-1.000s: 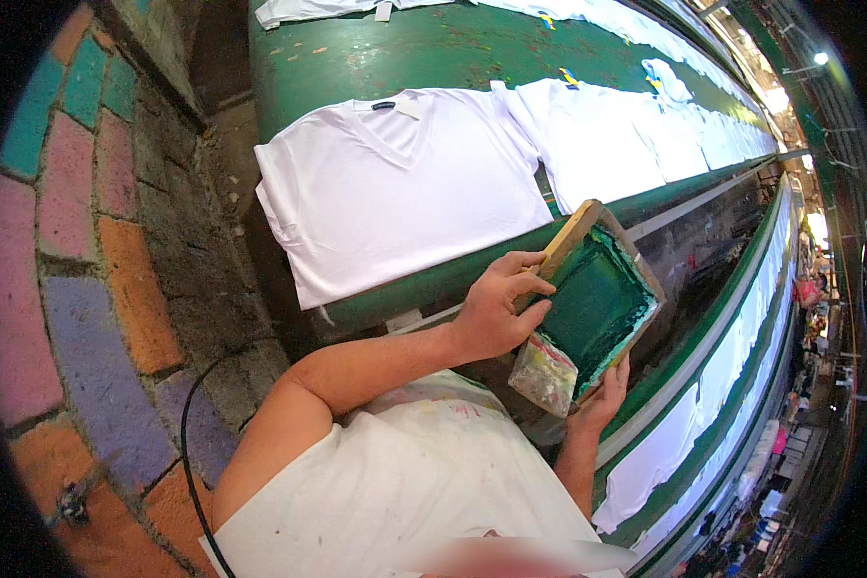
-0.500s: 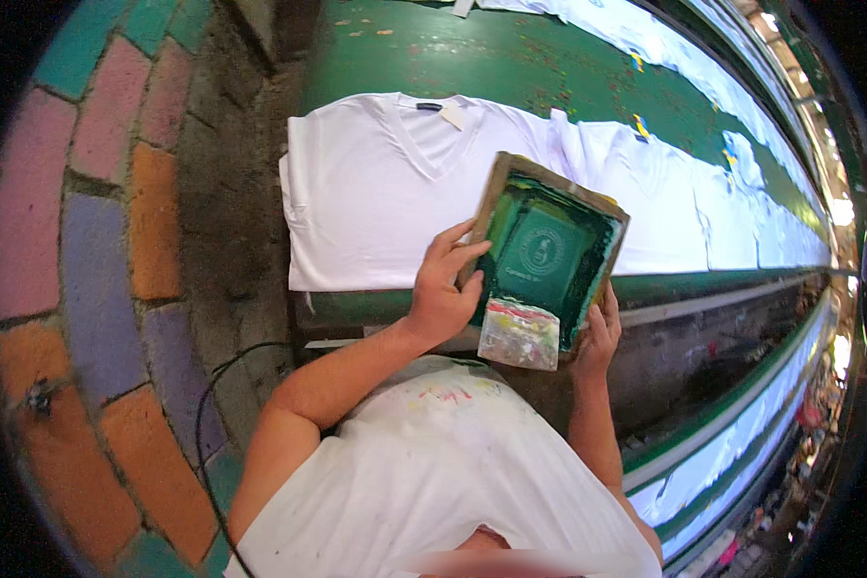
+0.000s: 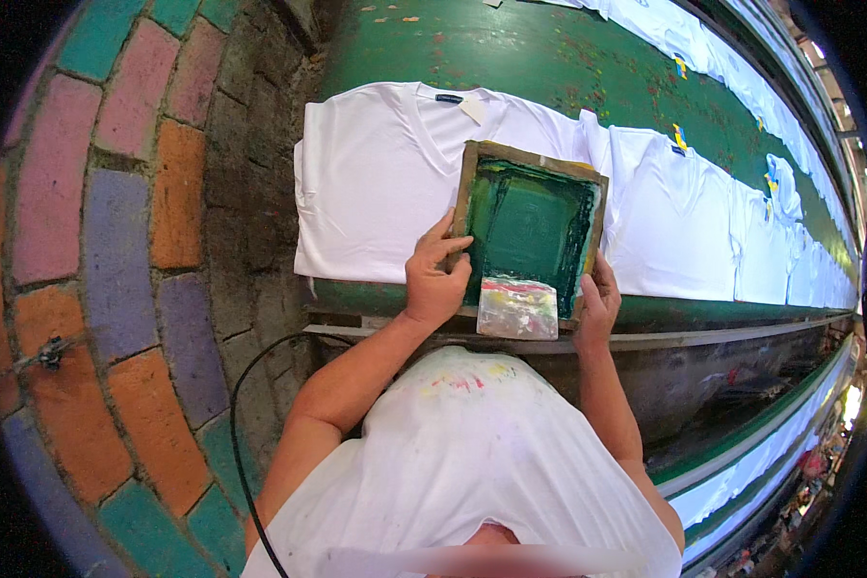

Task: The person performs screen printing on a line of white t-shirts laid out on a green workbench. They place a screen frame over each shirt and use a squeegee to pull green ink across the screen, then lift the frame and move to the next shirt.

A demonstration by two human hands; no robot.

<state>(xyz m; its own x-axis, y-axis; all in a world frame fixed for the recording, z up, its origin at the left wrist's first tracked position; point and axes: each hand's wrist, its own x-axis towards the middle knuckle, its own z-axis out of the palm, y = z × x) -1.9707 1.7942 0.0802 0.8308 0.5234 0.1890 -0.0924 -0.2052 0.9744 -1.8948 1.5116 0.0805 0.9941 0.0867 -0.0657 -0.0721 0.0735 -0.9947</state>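
My left hand grips the left side of a small wooden-framed printing screen, fingers over its edge. My right hand holds the opposite side, low near the right corner. The screen's recessed mesh is dark green, with wet-looking green ink along its inner edges. A paint-stained squeegee rests at the near end of the frame, its flat, whitish blade jutting over the near rim. Behind the screen lies a white V-neck T-shirt with a tag at the collar, partly covered by the frame.
More white shirts lie in a row to the right along the green table, with another row at its far side. A painted brick wall runs along the left. A black cable curves beside my left arm.
The screen has turned a little anticlockwise, its rim now squarer to me. The emblem seen on the mesh has faded to plain green. Both hands keep their hold.
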